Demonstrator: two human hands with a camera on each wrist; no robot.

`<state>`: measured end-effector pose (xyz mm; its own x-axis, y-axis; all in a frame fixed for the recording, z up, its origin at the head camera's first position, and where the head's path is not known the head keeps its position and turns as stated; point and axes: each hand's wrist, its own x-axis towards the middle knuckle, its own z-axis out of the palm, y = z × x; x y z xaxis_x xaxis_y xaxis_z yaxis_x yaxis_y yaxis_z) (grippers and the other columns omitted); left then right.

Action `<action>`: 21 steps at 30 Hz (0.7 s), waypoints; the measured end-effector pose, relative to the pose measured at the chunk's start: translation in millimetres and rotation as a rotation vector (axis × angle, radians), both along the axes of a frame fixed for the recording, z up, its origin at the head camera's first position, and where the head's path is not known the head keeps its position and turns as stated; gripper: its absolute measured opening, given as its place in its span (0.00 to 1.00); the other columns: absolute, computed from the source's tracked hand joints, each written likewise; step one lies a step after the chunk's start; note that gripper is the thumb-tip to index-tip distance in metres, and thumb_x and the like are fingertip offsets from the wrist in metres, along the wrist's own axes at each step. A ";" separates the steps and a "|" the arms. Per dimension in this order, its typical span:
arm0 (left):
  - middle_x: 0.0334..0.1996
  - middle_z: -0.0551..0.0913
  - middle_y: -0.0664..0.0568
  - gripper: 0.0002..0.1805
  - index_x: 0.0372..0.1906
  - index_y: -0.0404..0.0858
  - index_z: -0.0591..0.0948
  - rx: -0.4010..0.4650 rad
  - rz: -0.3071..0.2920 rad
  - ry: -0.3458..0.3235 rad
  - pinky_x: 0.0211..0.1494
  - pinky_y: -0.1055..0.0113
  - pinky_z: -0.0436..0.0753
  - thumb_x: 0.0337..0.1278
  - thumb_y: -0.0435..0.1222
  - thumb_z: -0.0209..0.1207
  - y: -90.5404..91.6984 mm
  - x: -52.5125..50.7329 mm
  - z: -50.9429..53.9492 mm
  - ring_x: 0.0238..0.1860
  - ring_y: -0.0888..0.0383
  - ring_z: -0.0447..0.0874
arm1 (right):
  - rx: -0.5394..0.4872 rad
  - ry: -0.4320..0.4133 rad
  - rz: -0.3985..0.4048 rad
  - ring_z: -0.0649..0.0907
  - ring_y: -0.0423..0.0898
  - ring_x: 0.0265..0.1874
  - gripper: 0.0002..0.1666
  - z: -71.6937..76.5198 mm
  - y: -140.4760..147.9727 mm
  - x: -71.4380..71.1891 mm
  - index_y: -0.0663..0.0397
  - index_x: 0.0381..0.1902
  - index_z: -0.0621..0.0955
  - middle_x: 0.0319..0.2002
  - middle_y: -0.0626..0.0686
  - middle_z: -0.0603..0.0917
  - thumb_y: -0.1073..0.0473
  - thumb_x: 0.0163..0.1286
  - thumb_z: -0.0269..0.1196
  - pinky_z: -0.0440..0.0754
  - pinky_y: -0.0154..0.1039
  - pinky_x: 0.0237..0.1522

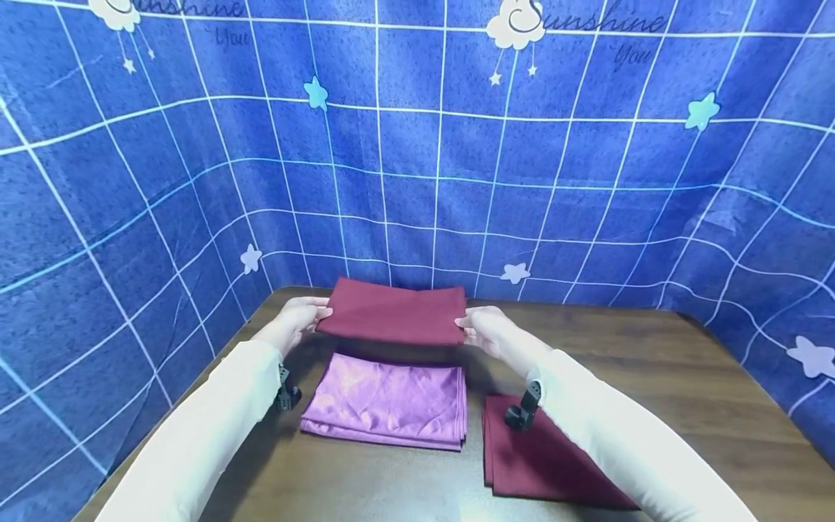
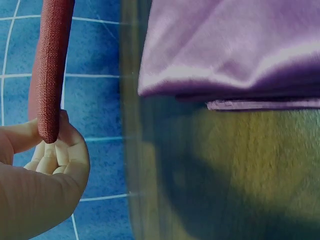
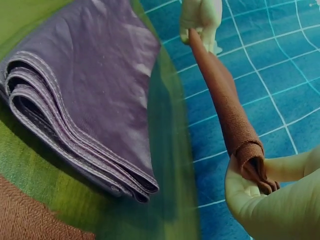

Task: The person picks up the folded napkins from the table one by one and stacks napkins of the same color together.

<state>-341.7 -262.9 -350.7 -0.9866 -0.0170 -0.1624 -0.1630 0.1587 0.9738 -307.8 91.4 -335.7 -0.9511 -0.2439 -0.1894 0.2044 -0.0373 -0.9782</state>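
Note:
A folded dark red cloth (image 1: 394,313) is held up off the table near its back edge, stretched between both hands. The left hand (image 1: 300,319) pinches its left end, thumb on one side and fingers on the other. At the opposite end the right hand (image 1: 484,326) grips the cloth's layered folds, which show in the right wrist view. Just in front of the raised cloth, a folded shiny purple cloth (image 1: 388,401) lies flat on the table, its stacked layers visible in the right wrist view (image 3: 85,95). Neither hand touches it.
A second dark red folded cloth (image 1: 548,457) lies at the front right of the wooden table (image 1: 691,384), partly hidden beneath the right forearm. A blue curtain (image 1: 417,145) with white grid lines and stars hangs behind the table and along its sides.

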 end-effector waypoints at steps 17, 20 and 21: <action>0.20 0.81 0.62 0.24 0.62 0.20 0.67 0.058 0.043 0.069 0.23 0.80 0.76 0.60 0.22 0.53 35.2 18.2 -2.6 0.19 0.71 0.76 | -0.011 -0.036 -0.026 0.77 0.35 0.24 0.36 8.7 27.2 14.8 0.74 0.71 0.52 0.39 0.51 0.74 0.74 0.68 0.51 0.80 0.30 0.36; 0.22 0.82 0.62 0.23 0.61 0.21 0.69 0.050 0.046 0.087 0.26 0.79 0.79 0.61 0.23 0.53 44.4 21.6 -2.1 0.21 0.70 0.78 | -0.013 -0.041 -0.029 0.79 0.36 0.26 0.37 10.1 35.8 16.7 0.74 0.72 0.51 0.44 0.55 0.73 0.74 0.68 0.50 0.81 0.30 0.37; 0.23 0.82 0.62 0.22 0.60 0.21 0.70 0.046 0.043 0.096 0.27 0.78 0.79 0.60 0.23 0.53 47.3 23.1 -2.1 0.21 0.70 0.78 | -0.007 -0.041 -0.032 0.79 0.36 0.25 0.37 10.6 38.7 17.8 0.74 0.72 0.50 0.44 0.55 0.73 0.74 0.68 0.51 0.80 0.31 0.37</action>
